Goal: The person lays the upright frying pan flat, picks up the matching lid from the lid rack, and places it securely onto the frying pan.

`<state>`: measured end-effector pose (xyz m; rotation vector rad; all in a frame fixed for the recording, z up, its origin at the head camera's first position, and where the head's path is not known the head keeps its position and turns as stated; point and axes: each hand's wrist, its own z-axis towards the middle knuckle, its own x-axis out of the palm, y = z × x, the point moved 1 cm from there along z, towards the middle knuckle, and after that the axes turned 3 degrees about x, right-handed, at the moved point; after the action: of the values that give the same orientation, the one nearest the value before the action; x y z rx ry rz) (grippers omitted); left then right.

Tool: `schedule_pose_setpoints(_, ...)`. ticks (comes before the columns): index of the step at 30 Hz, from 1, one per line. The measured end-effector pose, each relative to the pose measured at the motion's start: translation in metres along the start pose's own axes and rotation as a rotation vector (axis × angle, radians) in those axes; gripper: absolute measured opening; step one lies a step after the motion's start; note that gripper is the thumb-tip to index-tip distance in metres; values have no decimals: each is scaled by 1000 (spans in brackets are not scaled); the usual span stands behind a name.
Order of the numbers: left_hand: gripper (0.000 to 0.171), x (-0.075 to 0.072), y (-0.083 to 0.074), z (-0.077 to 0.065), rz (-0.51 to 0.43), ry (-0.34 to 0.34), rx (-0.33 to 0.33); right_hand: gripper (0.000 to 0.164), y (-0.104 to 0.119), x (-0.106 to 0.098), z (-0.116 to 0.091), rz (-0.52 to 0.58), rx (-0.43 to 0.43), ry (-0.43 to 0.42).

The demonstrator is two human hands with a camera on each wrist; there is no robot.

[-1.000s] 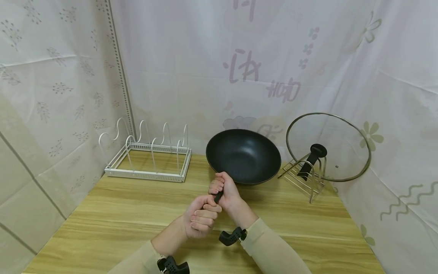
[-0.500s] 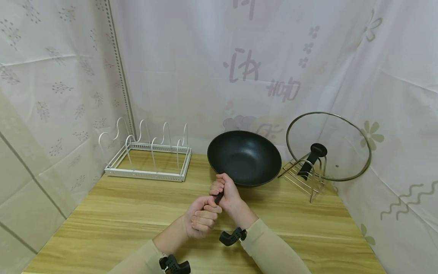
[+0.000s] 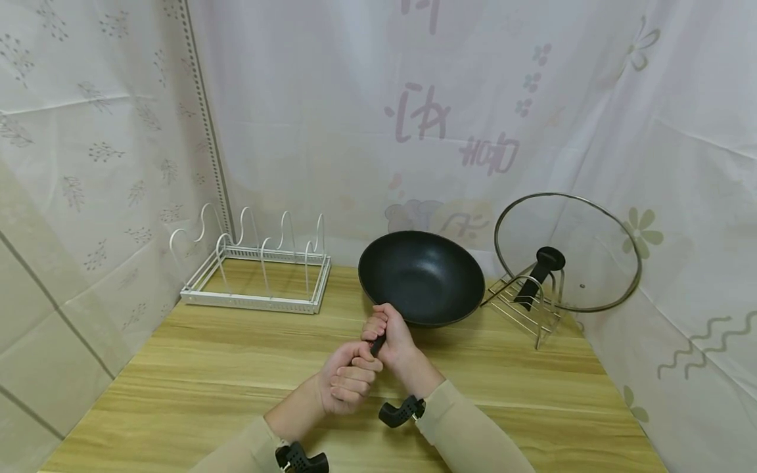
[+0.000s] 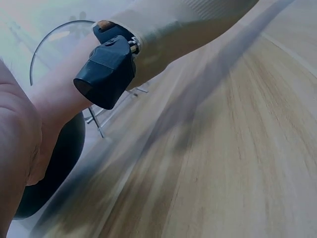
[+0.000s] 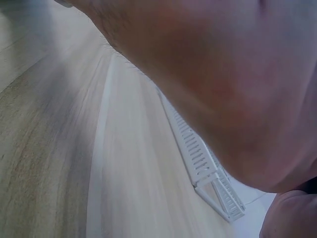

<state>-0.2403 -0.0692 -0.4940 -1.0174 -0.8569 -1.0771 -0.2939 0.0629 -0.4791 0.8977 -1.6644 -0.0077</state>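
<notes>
A black wok (image 3: 422, 279) is held out over the back middle of the table, its bowl tilted toward me. My right hand (image 3: 395, 336) grips the handle close to the bowl. Behind it, my left hand (image 3: 350, 378) curls round the handle's rear end; a short piece of black handle (image 3: 377, 345) shows between the two. In the left wrist view the dark side of the wok (image 4: 62, 158) hangs above the wood, past the right forearm. My right hand's skin (image 5: 223, 99) fills much of the right wrist view and hides its grip.
At the back left stands a white pot rack (image 3: 251, 302) with several curved dividers. On the right, a glass lid (image 3: 597, 263) with a black knob handle leans in a small wire stand (image 3: 538, 328). The wooden table (image 3: 236, 368) meets printed curtains on three sides.
The wok and both gripping hands have sunk slightly in the head view, a little nearer to me. The racks and lid stay put.
</notes>
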Motion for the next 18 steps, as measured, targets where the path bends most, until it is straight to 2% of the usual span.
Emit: schedule_pose_setpoints(18,37,-5,4,-2,-8,-4,-7,54,-5,-6,0,4,13,-20)
